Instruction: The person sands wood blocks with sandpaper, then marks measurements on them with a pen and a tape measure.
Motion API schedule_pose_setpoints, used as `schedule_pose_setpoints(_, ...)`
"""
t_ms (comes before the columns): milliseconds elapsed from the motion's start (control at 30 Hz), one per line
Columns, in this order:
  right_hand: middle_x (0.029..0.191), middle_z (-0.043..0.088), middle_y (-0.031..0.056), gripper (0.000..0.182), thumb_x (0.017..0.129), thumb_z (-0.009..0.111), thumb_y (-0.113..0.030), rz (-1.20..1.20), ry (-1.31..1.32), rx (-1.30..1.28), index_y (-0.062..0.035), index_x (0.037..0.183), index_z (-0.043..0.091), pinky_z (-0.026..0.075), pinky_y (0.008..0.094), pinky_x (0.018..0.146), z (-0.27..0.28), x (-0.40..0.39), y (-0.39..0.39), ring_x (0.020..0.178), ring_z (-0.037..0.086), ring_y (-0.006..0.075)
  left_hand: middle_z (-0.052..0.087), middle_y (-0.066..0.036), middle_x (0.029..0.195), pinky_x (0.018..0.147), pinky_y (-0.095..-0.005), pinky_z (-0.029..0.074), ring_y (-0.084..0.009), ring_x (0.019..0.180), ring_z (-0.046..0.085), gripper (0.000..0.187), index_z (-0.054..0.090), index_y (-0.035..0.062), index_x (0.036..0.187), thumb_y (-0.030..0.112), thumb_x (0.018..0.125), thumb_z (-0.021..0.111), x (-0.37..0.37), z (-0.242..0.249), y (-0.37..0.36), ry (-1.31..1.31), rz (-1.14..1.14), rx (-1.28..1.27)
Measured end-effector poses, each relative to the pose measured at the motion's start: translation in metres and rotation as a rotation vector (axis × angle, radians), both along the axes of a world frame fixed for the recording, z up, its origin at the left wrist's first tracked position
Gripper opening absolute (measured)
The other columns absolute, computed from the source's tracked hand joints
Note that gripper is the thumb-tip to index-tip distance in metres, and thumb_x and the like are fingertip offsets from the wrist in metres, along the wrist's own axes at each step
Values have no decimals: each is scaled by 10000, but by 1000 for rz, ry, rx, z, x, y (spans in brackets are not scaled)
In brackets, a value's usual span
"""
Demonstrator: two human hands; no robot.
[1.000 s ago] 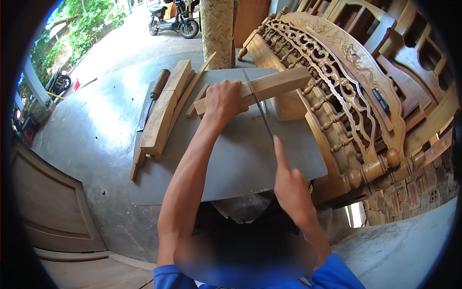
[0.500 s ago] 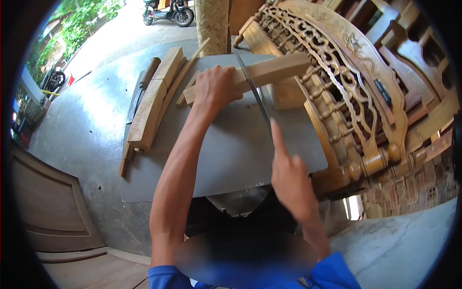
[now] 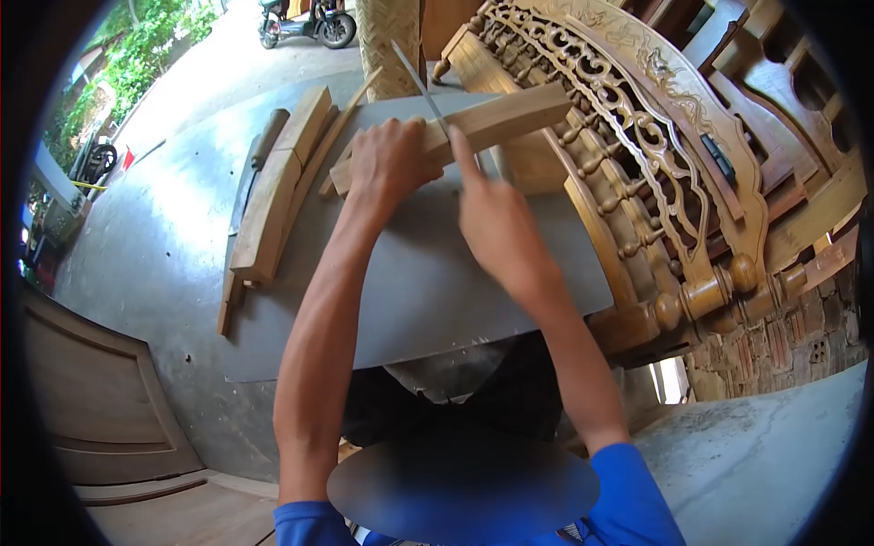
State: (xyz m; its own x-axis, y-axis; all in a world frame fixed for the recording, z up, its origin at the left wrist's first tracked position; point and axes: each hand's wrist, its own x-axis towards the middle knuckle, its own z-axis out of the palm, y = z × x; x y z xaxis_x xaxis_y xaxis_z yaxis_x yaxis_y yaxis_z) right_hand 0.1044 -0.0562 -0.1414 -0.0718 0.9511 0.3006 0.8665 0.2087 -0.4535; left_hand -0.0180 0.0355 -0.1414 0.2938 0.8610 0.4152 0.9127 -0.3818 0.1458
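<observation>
My left hand (image 3: 391, 162) is closed over the near end of a squared wooden beam (image 3: 521, 115), which lies slantwise over the grey tabletop (image 3: 421, 305). Across the beam, just right of those fingers, runs the narrow blade of a handsaw (image 3: 417, 80), its tip pointing away and to the left. My right hand (image 3: 503, 227) is wrapped round the saw's grip, which the hand hides, with the index finger stretched along the blade right at the beam's edge. Under the beam's right part sits a wooden block (image 3: 533, 166).
At the tabletop's left lie a thick squared timber (image 3: 284, 191), thin strips and a tool with a wooden handle (image 3: 270, 136). A carved wooden bedhead-like panel (image 3: 628, 118) leans close on the right. A woven post (image 3: 390, 45) stands behind; a motorbike (image 3: 309, 23) is parked outside.
My right hand has pushed the saw forward and up to the left, so more blade sticks out past the beam. My left hand keeps its hold on the beam.
</observation>
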Motion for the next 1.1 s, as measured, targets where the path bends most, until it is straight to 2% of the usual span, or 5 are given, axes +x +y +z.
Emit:
schedule_pose_setpoints(333, 751, 583, 263, 662, 786, 443, 13, -145, -13, -297, -180, 1374, 211, 489, 460, 643, 6, 9, -70, 731, 598, 403, 627, -173, 718, 672, -411, 485, -314, 721, 625, 415, 624, 35, 807, 355, 572, 744, -2, 1, 2, -6, -39, -38)
schedule_pose_setpoints(433, 748, 550, 308, 641, 804, 408, 9, -26, 63, 107, -176, 1380, 199, 434, 516, 637, -10, -10, 28, 709, 554, 462, 625, -175, 716, 669, -405, 487, -314, 710, 624, 430, 623, 38, 815, 353, 557, 758, -1, 0, 2, -34, -12, -45)
schedule_pose_setpoints(733, 703, 574, 243, 742, 741, 472, 52, -81, -27, -259, -137, 1392, 169, 466, 471, 612, 13, 1, -73, 676, 585, 412, 625, -162, 703, 635, -395, 498, -316, 686, 630, 377, 615, 42, 780, 294, 531, 746, 0, -2, -3, -29, -43, 24)
schedule_pose_setpoints(867, 682, 564, 240, 728, 751, 476, 40, -73, 58, 157, -134, 1389, 172, 457, 481, 589, -10, -15, 38, 655, 578, 413, 627, -163, 711, 635, -394, 498, -315, 692, 630, 368, 618, 44, 780, 290, 540, 750, 2, 2, -4, -40, -12, -5)
schedule_pose_setpoints(1100, 541, 543, 192, 622, 836, 412, -8, -94, 184, -468, -137, 1395, 171, 445, 434, 527, 16, 40, -162, 513, 546, 394, 629, -151, 704, 643, -382, 497, -298, 690, 630, 422, 627, 48, 792, 344, 525, 765, -3, 4, 2, -34, -31, -70)
